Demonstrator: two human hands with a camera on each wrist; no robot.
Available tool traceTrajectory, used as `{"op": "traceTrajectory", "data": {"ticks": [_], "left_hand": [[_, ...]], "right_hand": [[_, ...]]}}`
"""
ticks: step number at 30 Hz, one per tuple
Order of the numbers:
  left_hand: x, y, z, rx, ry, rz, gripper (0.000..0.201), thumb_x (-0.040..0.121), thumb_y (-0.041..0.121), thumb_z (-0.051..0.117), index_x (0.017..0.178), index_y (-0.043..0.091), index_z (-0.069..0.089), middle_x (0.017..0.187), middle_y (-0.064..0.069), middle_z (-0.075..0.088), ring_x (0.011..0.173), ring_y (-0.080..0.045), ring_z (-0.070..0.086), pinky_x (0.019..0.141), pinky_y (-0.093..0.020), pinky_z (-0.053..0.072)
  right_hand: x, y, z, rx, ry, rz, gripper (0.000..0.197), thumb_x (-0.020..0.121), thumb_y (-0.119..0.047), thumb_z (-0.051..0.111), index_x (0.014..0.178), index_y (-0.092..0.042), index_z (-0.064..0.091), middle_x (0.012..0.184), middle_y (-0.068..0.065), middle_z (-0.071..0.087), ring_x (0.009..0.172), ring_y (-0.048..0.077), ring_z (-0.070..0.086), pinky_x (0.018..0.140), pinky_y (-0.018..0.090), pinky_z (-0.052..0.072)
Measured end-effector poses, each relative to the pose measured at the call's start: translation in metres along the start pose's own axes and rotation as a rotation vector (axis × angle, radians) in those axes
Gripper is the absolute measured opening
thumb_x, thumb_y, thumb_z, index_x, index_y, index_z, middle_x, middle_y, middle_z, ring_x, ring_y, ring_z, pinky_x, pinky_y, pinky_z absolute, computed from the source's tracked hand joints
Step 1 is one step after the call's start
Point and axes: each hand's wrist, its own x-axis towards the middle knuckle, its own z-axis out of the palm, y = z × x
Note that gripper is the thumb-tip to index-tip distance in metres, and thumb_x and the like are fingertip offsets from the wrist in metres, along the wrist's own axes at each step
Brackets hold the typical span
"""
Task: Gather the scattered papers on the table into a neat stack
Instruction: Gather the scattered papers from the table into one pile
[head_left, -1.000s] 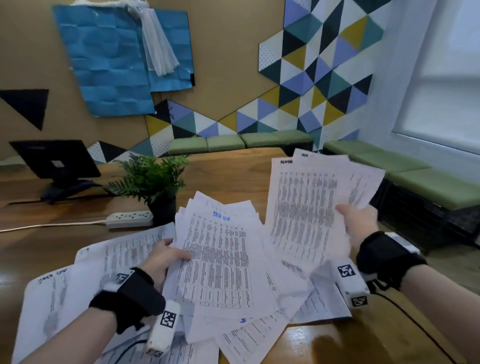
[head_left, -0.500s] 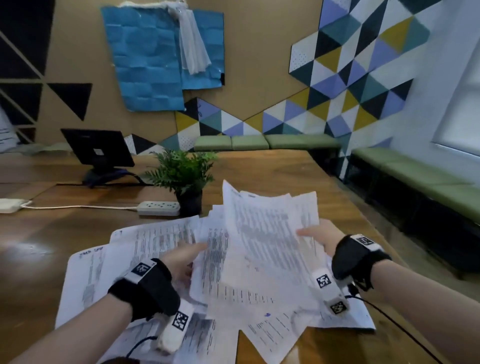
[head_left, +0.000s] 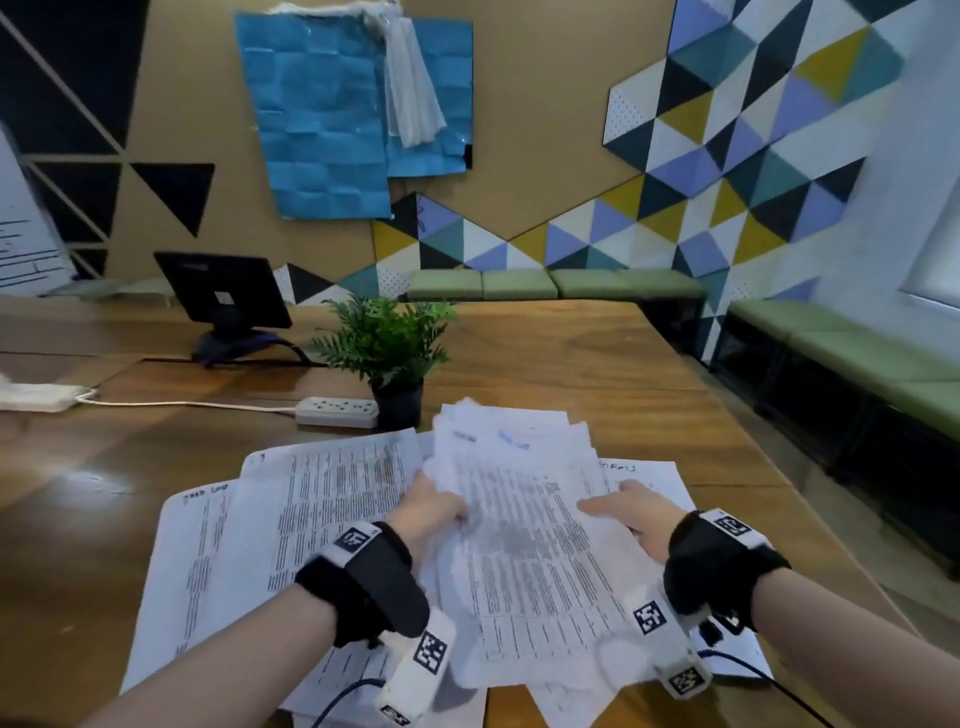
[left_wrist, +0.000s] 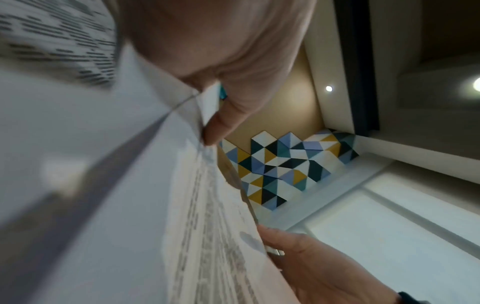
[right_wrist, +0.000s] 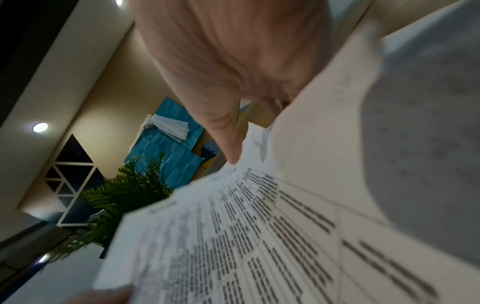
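A loose bundle of printed papers is held between both hands above the wooden table. My left hand grips its left edge, thumb on top; the left wrist view shows the thumb pinching the sheets. On the bundle's right edge my right hand grips with the thumb on the top sheet, and its thumb presses the papers in the right wrist view. More printed sheets lie spread on the table to the left and under the bundle.
A small potted fern stands just beyond the papers, with a white power strip and cable to its left. A black monitor sits at the back left. Green benches line the wall on the right, past the table edge.
The sheets my right hand held up at the right have come left and down onto the pile at my left hand. Both hands now hold one bundle between them.
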Motion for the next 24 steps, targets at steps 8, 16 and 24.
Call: {"op": "traceTrajectory", "data": {"ticks": [8,16,24], "left_hand": [[-0.007,0.037,0.024,-0.031,-0.289,0.107,0.043,0.091,-0.002,0.054,0.133,0.004,0.045,0.135,-0.009,0.056,0.121,-0.028,0.055,0.098,-0.035,0.047],[0.036,0.046,0.009,0.363,0.063,-0.113,0.054,0.102,0.028,0.031,0.148,0.000,0.029,0.156,-0.022,0.027,0.142,-0.036,0.032,0.112,-0.036,0.031],[0.050,0.053,0.011,0.062,0.052,-0.150,0.052,0.095,0.020,0.049,0.142,0.000,0.041,0.110,-0.010,0.040,0.071,-0.023,0.046,0.080,-0.032,0.039]], "right_hand": [[-0.009,0.014,-0.040,0.162,-0.125,0.048,0.047,0.080,-0.008,0.068,0.126,-0.003,0.057,0.134,0.005,0.050,0.115,0.033,0.053,0.075,0.045,0.056],[-0.008,-0.001,-0.041,0.289,-0.023,0.025,0.021,0.089,0.006,0.050,0.108,0.007,0.059,0.069,0.020,0.073,0.053,0.030,0.070,0.047,0.030,0.055],[0.007,-0.035,-0.001,-0.012,0.166,0.023,0.045,0.087,0.007,0.052,0.131,0.012,0.046,0.142,0.022,0.045,0.119,0.031,0.045,0.098,0.034,0.035]]}}
